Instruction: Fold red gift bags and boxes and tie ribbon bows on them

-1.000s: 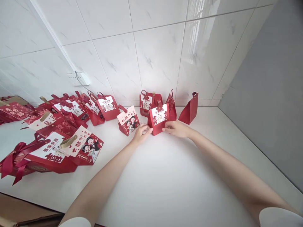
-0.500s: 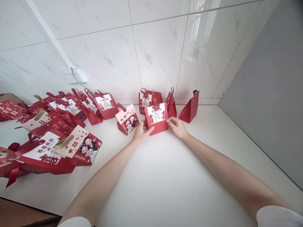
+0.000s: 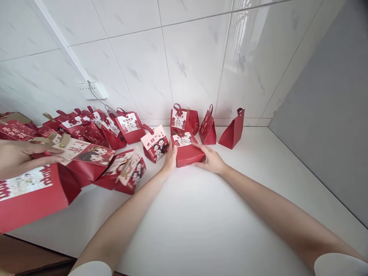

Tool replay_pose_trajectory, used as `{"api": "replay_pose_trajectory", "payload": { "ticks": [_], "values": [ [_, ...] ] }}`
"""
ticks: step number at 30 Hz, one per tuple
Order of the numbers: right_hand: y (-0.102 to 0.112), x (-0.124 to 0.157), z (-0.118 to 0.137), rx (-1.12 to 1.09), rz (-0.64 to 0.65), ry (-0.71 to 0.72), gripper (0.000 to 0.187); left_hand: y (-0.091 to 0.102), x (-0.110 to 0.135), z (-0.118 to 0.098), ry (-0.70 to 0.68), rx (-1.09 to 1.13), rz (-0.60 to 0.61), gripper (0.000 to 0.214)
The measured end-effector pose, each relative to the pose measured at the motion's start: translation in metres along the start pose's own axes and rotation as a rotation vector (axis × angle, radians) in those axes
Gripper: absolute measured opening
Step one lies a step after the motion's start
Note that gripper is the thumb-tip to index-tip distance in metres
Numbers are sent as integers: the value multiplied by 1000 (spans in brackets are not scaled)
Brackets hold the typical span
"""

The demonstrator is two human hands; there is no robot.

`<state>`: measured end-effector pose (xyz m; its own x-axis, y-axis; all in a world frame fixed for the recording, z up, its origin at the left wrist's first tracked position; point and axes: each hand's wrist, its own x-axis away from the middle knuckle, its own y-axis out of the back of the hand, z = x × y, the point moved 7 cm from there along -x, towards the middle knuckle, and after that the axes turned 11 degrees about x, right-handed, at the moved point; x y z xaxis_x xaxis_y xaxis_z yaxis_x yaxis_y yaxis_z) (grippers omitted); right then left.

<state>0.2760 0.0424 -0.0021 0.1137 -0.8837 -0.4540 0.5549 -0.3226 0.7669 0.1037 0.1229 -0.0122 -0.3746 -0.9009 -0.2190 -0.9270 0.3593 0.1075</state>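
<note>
Between my two hands is a red gift box (image 3: pixel 189 153) with a white printed label on its upper face. It leans back, so its red lower side and base edge face me. My left hand (image 3: pixel 170 158) grips its left side, and my right hand (image 3: pixel 212 158) holds the lower right corner, thumb beneath and fingers above. Right behind it stands a similar red gift box (image 3: pixel 179 119) with a loop handle. A pink-and-red box (image 3: pixel 156 143) with a cartoon couple is close to my left hand.
Two red boxes, one patterned (image 3: pixel 207 128) and one plain (image 3: pixel 232 130), stand by the tiled wall. Many more crowd the left side. Another person's hand (image 3: pixel 28 155) reaches in there over a large red box (image 3: pixel 31 191). A wall socket (image 3: pixel 93 91) has a cable.
The box in my hands has tipped backward, and my right hand has shifted to its lower corner. Another person's hand has come in at left, and boxes there have moved.
</note>
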Motion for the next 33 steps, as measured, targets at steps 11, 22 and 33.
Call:
{"api": "replay_pose_trajectory", "payload": {
  "ticks": [11,22,33],
  "values": [
    [-3,6,-1,268,-34,-25,68,-24,11,0,71,213,200,73],
    [8,13,3,409,59,313,71,-23,16,-9,-45,253,247,112],
    [108,13,-9,-300,-579,-252,48,-39,66,-39,290,41,529,72]
  ]
}}
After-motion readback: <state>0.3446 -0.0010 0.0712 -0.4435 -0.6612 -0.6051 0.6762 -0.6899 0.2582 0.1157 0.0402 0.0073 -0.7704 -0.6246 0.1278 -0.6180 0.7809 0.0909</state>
